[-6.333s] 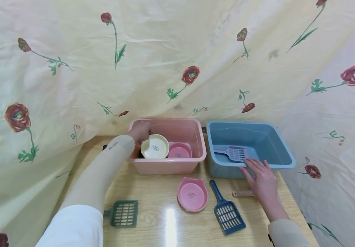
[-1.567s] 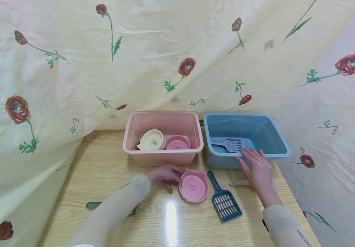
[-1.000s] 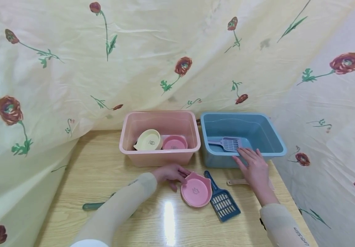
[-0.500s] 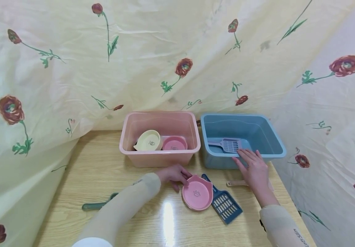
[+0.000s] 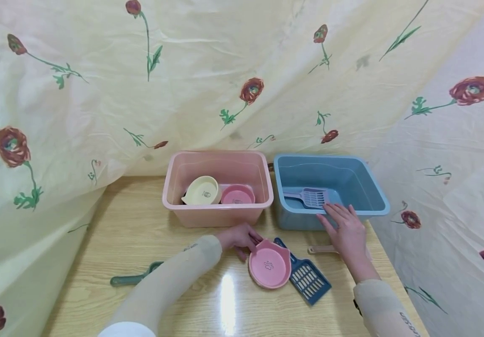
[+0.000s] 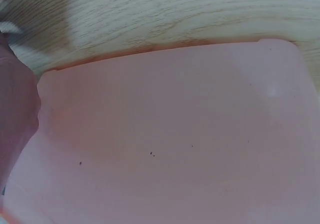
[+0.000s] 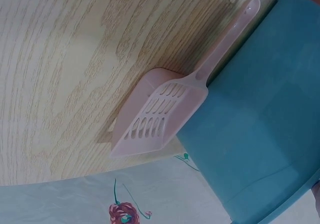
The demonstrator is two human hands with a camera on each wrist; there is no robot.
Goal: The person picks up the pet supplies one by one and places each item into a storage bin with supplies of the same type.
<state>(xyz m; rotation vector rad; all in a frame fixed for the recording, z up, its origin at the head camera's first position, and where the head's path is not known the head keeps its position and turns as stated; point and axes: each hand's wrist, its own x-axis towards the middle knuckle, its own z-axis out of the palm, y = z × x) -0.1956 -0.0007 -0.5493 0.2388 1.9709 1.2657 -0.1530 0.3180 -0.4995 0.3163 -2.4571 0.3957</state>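
One bare left hand (image 5: 239, 238) is gripping the left edge of a pink cat-eared bowl (image 5: 269, 266), fingers curling at the rim beside one ear. The bowl is sitting at the front of a wood-grain table (image 5: 132, 224), showing a paw print inside and overlapping, from above, the handle of a dark blue scoop (image 5: 309, 281); whether the two are touching is hard to tell. The right hand (image 5: 348, 234) is resting on the near rim of a blue tub (image 5: 303, 224), its fingers extending loosely over the edge. Inside that tub a lilac scoop (image 5: 314, 198) is lying close to the fingertips. Just beside the tub, under the right hand, a pale pink scoop (image 7: 191, 101) is lying on the table. To the left, a pink tub (image 5: 218, 216) is holding a tilted cream bowl (image 5: 201, 192) and a second pink bowl (image 5: 238, 194). A green scoop (image 5: 128, 280) is showing its handle, the left sleeve (image 5: 179, 276) hiding the rest. Behind everything, poppy-printed cloth (image 5: 200, 103) is hanging.
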